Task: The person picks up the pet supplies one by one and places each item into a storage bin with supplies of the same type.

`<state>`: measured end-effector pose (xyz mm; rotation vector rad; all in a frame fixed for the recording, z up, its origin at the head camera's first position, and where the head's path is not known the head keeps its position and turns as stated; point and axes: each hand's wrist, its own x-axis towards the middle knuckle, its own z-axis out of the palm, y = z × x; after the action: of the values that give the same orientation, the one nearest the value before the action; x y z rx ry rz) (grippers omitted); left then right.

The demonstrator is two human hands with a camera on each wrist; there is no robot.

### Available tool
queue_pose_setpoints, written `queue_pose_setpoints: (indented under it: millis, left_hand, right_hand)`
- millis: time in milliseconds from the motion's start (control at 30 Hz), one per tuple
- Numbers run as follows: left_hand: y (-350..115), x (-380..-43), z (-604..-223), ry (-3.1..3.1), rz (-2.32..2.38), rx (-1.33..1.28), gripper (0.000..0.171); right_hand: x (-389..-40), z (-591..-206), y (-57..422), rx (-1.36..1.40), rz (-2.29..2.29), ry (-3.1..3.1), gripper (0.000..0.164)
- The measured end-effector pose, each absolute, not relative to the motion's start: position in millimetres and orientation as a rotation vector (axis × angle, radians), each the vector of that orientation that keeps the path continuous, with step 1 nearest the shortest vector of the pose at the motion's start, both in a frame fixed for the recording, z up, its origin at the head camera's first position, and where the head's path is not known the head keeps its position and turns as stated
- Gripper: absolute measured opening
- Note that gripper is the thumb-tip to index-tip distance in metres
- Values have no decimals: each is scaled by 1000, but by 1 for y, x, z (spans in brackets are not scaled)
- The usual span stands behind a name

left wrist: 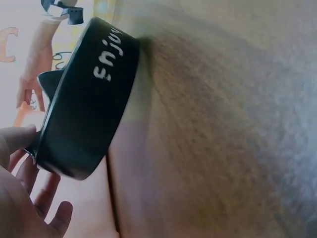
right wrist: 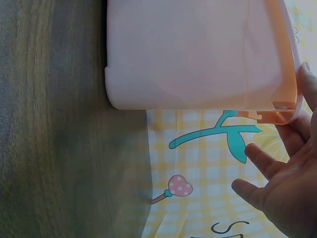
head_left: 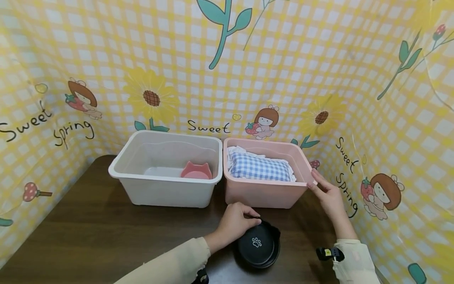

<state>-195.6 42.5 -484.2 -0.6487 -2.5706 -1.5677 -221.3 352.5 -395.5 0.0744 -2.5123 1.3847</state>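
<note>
My left hand [head_left: 235, 223] pinches the rim of a black cat-eared pet bowl [head_left: 256, 244] between thumb and fingers, in front of the pink bin. A white paw print marks the bowl's inside, and white lettering runs along its outer wall [left wrist: 91, 99] in the left wrist view. That view shows the bowl's base close over the wooden table. With thumb and fingers, my right hand [head_left: 328, 195] grips the front right corner of the pink bin [head_left: 262, 195]. Inside this bin lies a blue-and-white checked cushion [head_left: 260, 167] with a ruffled edge.
Left of the pink bin, its rim close alongside, stands a light grey bin [head_left: 166, 191] holding a pink cat-eared bowl [head_left: 196, 170]. Both stand at the back of the dark wooden table [head_left: 88, 232]. A yellow checked cloth [head_left: 198, 90] hangs behind and along the sides.
</note>
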Motion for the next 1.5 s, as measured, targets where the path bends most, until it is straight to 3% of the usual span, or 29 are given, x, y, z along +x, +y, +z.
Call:
queue_pose_setpoints:
  millis: [433,567,1000,1500]
  left_hand:
    - [30,-192,-460,-2447,-1345,-920,8]
    - [22,-191,-452,-2417,-1267,-981,9]
    - [-12,-198,-402,-2197,-1242,-1202,12]
    - [-54,-194,-343,-2183,-1026,-1241,12]
  right_hand:
    - [-238,-416,370,103,1362,-2503,50]
    - [-231,-406,361,88,1375,-2516,51]
    - [-243,-423,375,65,1370,-2530,53]
    - [-246,-424,377,28,1352,-2557,54]
